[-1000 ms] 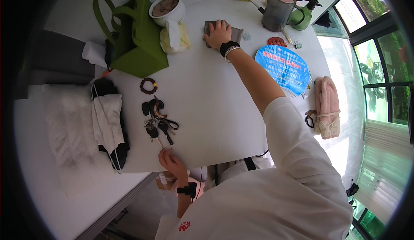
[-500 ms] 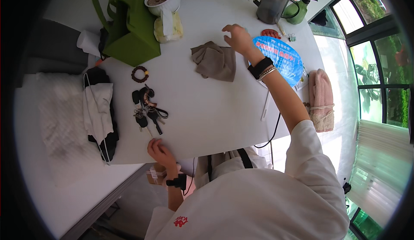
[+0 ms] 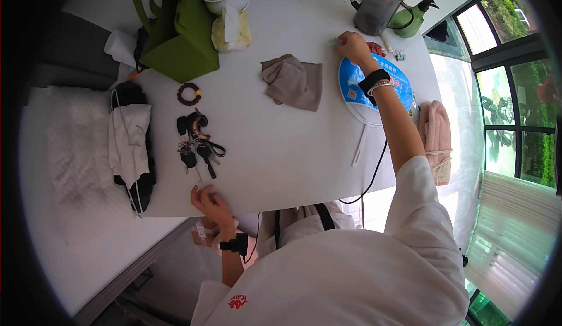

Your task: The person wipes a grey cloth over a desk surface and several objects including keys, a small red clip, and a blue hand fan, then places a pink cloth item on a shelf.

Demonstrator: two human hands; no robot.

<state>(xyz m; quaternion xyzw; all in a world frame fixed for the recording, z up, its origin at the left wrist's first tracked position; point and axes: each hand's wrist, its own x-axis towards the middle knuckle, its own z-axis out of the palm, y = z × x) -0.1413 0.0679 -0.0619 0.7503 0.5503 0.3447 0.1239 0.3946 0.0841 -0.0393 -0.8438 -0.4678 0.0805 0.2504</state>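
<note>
My right hand (image 3: 353, 48) is at the far right of the table, fingers curled together at a small pale teal thing (image 3: 335, 42) too small to name. Beneath my right wrist lies a round blue hand fan (image 3: 357, 86) with a white handle pointing toward me. Red hair claw (image 3: 376, 48) shows partly behind the hand. At the near edge my left hand (image 3: 212, 204) rests with fingers loosely apart and nothing in them. Just beyond it is a bunch of keys (image 3: 199, 144) with black fobs. A crumpled grey-brown cloth (image 3: 294, 83) lies mid-table.
A green felt bag (image 3: 190, 45), a white pot (image 3: 237, 2) and a tissue pack (image 3: 228, 36) stand at the far left. Far right are a grey pitcher (image 3: 377, 9) and green spray bottle (image 3: 410, 18). Bead bracelet (image 3: 188, 94), face mask (image 3: 130, 141) and pink towel (image 3: 434, 138) lie around.
My right hand has moved right from beyond the cloth, and its fingers have closed at the small pale teal thing. The left hand stays near the edge; the view has shifted slightly.
</note>
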